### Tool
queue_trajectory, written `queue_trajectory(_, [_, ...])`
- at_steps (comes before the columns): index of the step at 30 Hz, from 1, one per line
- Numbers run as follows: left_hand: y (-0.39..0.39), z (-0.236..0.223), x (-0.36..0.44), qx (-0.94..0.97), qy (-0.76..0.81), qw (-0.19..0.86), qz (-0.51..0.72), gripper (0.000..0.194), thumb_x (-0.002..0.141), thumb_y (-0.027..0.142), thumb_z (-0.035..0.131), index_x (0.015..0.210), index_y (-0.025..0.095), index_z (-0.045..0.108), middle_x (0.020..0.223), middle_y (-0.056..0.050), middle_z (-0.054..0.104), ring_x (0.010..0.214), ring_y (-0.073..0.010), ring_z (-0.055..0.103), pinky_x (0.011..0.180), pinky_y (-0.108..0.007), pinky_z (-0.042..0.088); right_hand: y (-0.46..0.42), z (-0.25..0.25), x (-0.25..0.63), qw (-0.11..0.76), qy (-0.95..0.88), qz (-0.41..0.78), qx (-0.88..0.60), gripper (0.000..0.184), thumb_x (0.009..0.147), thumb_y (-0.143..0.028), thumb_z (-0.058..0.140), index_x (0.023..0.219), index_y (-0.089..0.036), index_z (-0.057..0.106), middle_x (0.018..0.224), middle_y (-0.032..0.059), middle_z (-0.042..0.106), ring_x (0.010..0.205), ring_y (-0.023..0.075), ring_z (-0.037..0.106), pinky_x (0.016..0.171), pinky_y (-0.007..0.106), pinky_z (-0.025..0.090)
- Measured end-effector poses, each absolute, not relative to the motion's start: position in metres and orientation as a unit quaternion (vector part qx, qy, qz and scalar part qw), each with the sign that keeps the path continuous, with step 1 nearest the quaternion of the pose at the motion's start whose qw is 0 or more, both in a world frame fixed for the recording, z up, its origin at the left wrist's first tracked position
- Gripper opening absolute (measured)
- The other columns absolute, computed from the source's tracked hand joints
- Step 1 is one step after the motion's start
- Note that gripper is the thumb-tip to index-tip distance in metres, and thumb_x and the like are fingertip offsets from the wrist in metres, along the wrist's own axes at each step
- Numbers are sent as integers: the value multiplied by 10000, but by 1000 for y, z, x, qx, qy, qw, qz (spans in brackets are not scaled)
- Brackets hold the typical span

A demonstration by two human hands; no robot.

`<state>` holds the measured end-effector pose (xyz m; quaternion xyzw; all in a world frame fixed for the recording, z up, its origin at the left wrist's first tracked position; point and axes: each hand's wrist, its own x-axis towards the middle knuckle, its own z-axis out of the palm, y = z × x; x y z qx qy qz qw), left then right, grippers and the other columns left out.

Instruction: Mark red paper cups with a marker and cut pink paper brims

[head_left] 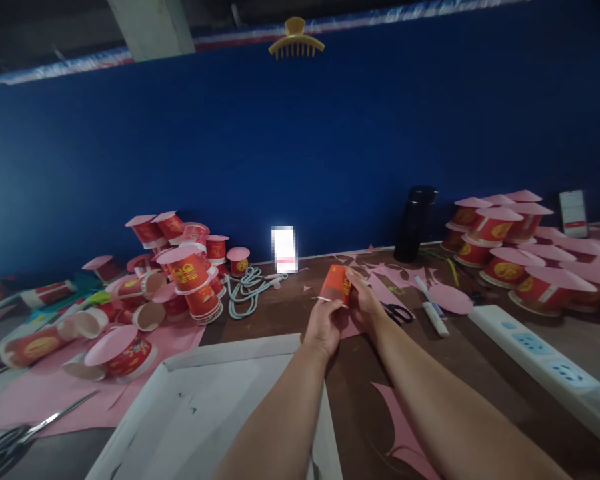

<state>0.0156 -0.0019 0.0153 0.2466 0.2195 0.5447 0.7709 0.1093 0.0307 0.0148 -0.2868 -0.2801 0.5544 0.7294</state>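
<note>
Both hands hold one red paper cup [335, 283] with gold lettering, tipped on its side above the brown table. My left hand [325, 325] grips it from below near the pale rim, thumb against the wall. My right hand [363, 298] wraps the other side, its fingers partly hidden behind the cup. Just right of the hands lie black-handled scissors [399, 313], a glue stick or marker-like white tube [435, 319] and a round pink paper piece [451, 299]. Pink paper scraps [380, 280] are scattered beyond the cup.
Red cups with pink paper tops are piled at left [184, 273] and right [508, 270]. A white shallow box [220, 393] sits in front, with scissors [30, 430] farther left. A black bottle [416, 223], a coiled cable [245, 290] and a power strip [535, 360] also occupy the table.
</note>
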Motion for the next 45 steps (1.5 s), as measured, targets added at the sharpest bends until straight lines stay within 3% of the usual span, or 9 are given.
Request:
queue_trajectory(5, [-3,8,20,337,194,738,552,327,600,147,697,923,152,648,879,-59,683,774,-167,628,798,-309,450,30,16,107,708,-284,582,-281,241,721,-362,724,878,-221,608,702,-45,660,588,123,617,614,269,544])
queue_trajectory(9, [-2,5,21,342,202,728,558,315,598,128,689,910,152,652,916,-61,685,803,-164,627,853,-318,433,29,15,107,702,-285,590,-279,256,739,-375,710,926,-230,611,731,-34,675,645,141,643,624,271,543])
queue_trajectory(14, [-1,9,18,302,204,744,561,322,543,84,645,857,157,647,817,-20,672,742,-144,611,799,-290,432,31,9,110,692,-308,596,-265,276,738,-383,706,955,-236,623,808,-25,701,731,159,666,654,275,539])
queue_trajectory(20, [-2,10,16,281,223,739,569,240,531,79,613,759,153,625,707,6,634,611,-108,558,667,-252,409,31,12,105,687,-312,606,-251,330,772,-516,629,913,-218,639,728,-3,698,760,192,669,655,295,537])
queue_trajectory(25, [-1,10,17,267,222,727,592,270,507,67,602,762,150,629,723,0,643,674,-116,586,709,-246,418,29,15,103,685,-318,593,-279,408,782,-591,563,913,-211,635,728,22,696,738,195,667,620,288,534])
queue_trajectory(29, [0,15,12,238,191,750,587,295,503,57,577,778,146,636,763,-29,659,685,-135,598,721,-269,440,33,6,106,696,-321,519,-379,438,735,-562,622,1001,-214,619,777,23,693,689,177,654,593,284,528])
queue_trajectory(32, [3,20,4,187,209,770,573,268,526,69,558,773,132,641,762,-63,664,654,-153,601,699,-292,460,36,-1,106,686,-369,378,-500,476,702,-524,658,1070,-227,608,813,22,680,671,173,639,590,299,525])
queue_trajectory(37, [10,24,-8,112,211,762,602,154,584,75,530,694,134,620,701,-59,648,639,-159,605,673,-288,475,31,-2,102,686,-503,123,-512,369,828,-480,537,1082,-225,618,1087,82,646,910,209,623,789,378,529])
queue_trajectory(45, [10,31,-13,65,193,774,600,90,653,79,534,590,143,539,539,-5,524,541,-109,533,638,-265,470,24,1,99,657,-542,99,-514,378,889,-445,467,1176,-231,590,1142,95,632,956,220,618,892,436,496])
